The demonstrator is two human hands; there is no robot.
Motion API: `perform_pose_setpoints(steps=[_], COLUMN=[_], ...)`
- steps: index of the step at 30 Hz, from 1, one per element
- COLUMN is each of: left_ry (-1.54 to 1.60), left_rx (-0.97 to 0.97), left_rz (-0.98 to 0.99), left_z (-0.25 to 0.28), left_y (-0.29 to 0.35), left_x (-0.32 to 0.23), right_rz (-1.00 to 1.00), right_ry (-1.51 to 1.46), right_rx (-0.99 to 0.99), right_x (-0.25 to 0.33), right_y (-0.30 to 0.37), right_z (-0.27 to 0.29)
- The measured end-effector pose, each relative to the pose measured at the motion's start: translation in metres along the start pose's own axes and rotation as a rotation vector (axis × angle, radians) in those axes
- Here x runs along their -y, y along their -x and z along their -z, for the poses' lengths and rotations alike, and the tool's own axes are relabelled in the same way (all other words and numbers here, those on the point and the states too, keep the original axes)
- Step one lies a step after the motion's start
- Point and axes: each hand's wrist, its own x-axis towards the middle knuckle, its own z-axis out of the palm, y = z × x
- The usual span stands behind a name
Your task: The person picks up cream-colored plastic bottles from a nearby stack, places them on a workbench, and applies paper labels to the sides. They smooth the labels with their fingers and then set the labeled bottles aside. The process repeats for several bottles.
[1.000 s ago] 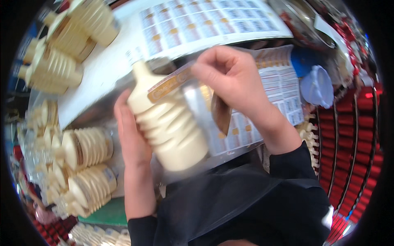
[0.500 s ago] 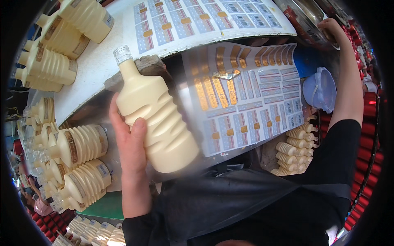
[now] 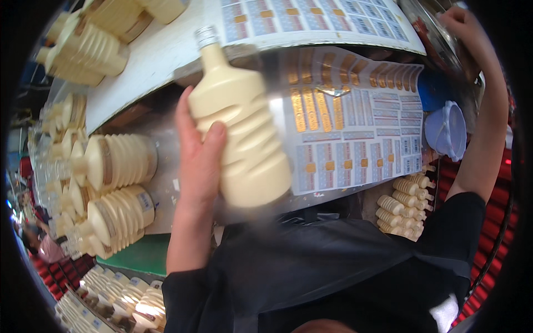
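Note:
My left hand (image 3: 199, 150) is wrapped round a cream ribbed bottle (image 3: 247, 127), thumb across its front. The bottle leans a little, its silvery clear top (image 3: 206, 36) pointing up and left. No label shows on the side facing me. At the far right my right hand (image 3: 458, 23) is over the rim of a round metal basin (image 3: 441, 41), its fingers curled; whether they hold anything is hidden. Below the bottle's top, a sheet of gold and pale blue labels (image 3: 355, 136) lies on the metal worktop (image 3: 166, 191), with a small crumpled foil piece (image 3: 333, 91) on it.
Labelled cream bottles (image 3: 119, 161) lie stacked at the left. More stand on the white board (image 3: 150, 72), beside another label sheet (image 3: 283, 16). A lilac bucket (image 3: 446, 130) is at the right. Several bottles (image 3: 402, 202) sit below the worktop's right end.
The view has shifted, so the worktop appears higher and further right. My right hand has lifted and curled at the basin's rim. My left hand still holds the bottle.

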Motion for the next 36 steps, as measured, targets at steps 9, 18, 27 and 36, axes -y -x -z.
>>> perform_pose_setpoints(steps=[9, 18, 27, 36], left_ry=[0.275, 0.038, 0.014, -0.289], left_rx=[-0.041, -0.039, -0.047, -0.090], left_rz=[0.100, 0.075, 0.048, -0.205], left_z=[0.005, 0.008, 0.003, -0.001], left_y=[0.000, -0.021, -0.022, -0.022], left_x=[-0.007, -0.009, -0.004, -0.017], right_rz=[0.178, -0.261, -0.252, -0.055], right_ry=[-1.341, -1.482, -1.608, -1.445], right_rx=[0.337, 0.292, 0.362, 0.327], right_x=[0.220, 0.239, 0.225, 0.226], right_y=[0.098, 0.139, 0.138, 0.134], right_z=[-0.079, -0.156, -0.180, -0.187])
